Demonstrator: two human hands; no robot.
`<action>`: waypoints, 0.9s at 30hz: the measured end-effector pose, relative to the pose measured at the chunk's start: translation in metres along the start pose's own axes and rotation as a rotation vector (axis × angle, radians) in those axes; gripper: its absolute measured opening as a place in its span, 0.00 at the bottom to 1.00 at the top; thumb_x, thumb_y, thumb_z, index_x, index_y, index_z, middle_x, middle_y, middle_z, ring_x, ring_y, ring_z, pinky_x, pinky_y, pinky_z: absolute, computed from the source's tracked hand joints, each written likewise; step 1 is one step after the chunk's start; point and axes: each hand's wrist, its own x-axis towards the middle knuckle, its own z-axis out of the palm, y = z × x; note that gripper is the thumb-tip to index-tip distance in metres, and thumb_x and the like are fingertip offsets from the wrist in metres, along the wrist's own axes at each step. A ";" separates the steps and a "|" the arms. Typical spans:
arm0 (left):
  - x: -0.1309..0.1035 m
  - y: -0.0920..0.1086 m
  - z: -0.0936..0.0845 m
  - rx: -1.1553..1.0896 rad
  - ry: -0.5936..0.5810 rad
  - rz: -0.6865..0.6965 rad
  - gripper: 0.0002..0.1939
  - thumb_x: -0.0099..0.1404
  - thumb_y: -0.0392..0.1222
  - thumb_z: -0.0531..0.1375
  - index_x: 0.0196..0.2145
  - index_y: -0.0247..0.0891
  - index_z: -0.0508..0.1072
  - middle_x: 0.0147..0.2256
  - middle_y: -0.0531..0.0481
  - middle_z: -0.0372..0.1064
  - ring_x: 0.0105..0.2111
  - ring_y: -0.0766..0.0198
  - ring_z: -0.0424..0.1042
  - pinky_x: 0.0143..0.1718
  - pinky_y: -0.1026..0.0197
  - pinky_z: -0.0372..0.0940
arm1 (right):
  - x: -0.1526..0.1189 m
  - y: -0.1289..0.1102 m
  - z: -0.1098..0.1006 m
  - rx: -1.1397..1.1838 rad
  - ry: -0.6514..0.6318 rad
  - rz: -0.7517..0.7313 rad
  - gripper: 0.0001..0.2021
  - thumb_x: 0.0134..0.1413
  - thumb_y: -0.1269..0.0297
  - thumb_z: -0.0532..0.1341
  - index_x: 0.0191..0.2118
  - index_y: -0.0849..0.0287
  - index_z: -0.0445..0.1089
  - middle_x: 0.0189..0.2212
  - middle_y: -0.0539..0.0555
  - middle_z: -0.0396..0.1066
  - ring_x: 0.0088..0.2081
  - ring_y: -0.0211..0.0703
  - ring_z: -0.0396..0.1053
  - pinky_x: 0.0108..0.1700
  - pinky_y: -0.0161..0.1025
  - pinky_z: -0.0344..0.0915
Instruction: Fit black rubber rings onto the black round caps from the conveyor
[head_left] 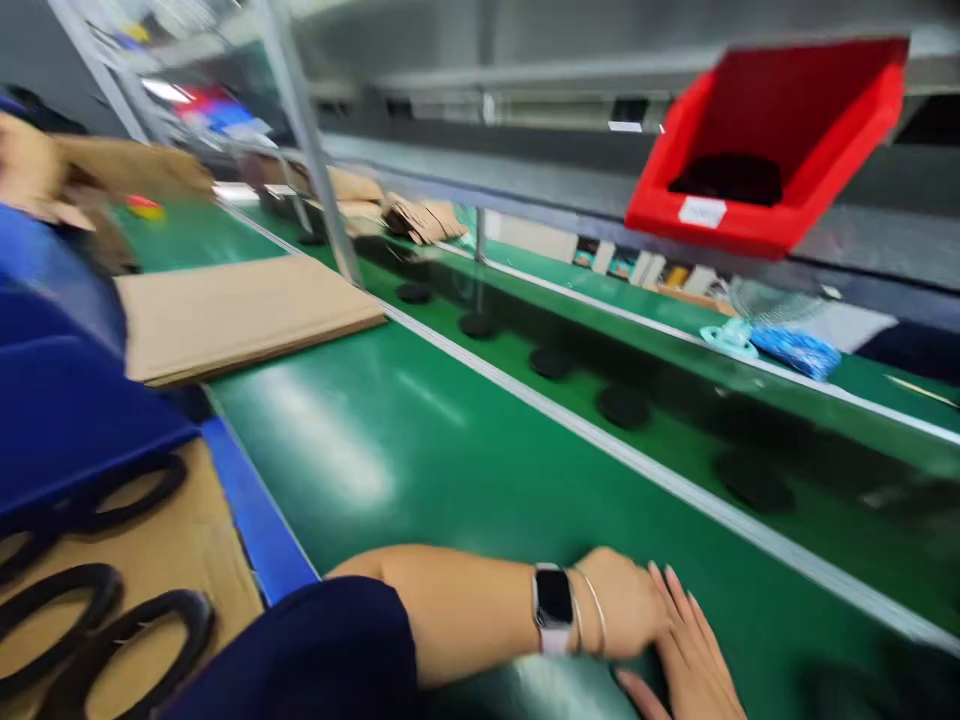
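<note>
Green belt [420, 450] lies under both hands, at the bottom of my view. The risk I see is the blur: with the head swinging, a sleeve or finger could stray onto the lane of black discs [622, 405]. The left hand [626, 615] is curled, and I can't tell whether it grips anything. The right hand [694, 665] touches it, fingers straight and empty.
</note>
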 end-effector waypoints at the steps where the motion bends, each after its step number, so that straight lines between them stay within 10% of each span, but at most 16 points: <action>1: 0.000 0.003 0.004 -0.003 -0.023 -0.006 0.11 0.72 0.40 0.60 0.47 0.31 0.74 0.43 0.42 0.75 0.42 0.55 0.76 0.42 0.51 0.74 | 0.001 -0.004 -0.006 -0.037 -0.055 0.007 0.45 0.65 0.46 0.57 0.76 0.54 0.31 0.71 0.63 0.49 0.70 0.66 0.50 0.62 0.69 0.64; 10: -0.002 0.015 0.007 -0.071 -0.091 -0.112 0.14 0.72 0.34 0.53 0.51 0.24 0.71 0.45 0.33 0.72 0.45 0.43 0.74 0.44 0.43 0.72 | 0.014 -0.022 -0.033 -0.055 -0.281 0.107 0.43 0.67 0.49 0.57 0.73 0.71 0.38 0.73 0.70 0.37 0.74 0.63 0.28 0.71 0.66 0.46; 27: 0.003 -0.029 0.008 -0.257 0.008 -0.055 0.25 0.76 0.51 0.43 0.40 0.40 0.77 0.41 0.47 0.77 0.41 0.56 0.76 0.43 0.57 0.69 | 0.028 -0.020 -0.055 0.114 -0.369 0.211 0.50 0.60 0.33 0.58 0.72 0.69 0.45 0.73 0.66 0.40 0.74 0.60 0.32 0.74 0.57 0.40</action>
